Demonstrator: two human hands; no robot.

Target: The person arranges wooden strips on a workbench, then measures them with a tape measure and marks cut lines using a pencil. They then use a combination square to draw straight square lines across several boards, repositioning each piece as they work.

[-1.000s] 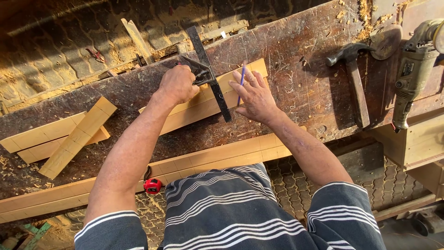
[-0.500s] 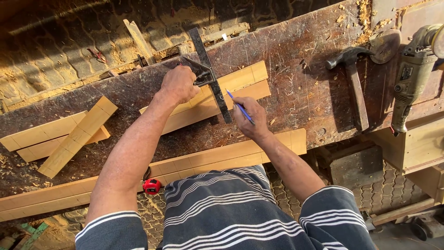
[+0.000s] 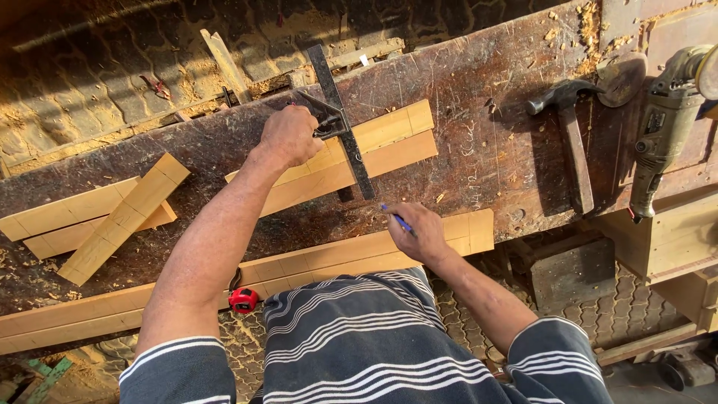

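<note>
Two pale wooden boards (image 3: 389, 146) were laid side by side near the far edge of the tabletop (image 3: 479, 142), with a combination square (image 3: 340, 123) set across them. The square's head was pressed down by the left hand (image 3: 290, 135), its grip closed over it. A blue pencil (image 3: 396, 218) was pinched in the right hand (image 3: 420, 232) at the near edge, above a long plank (image 3: 329, 258). A hammer (image 3: 570, 138) and an angle grinder (image 3: 662, 131) were lying toward the right end.

A dark metal combination square (image 3: 340, 123) lies across two pale wooden strips (image 3: 359, 153) set side by side, its blade pointing toward the person. A blue pen (image 3: 397, 218) slants just beyond the blade's tip.
</note>
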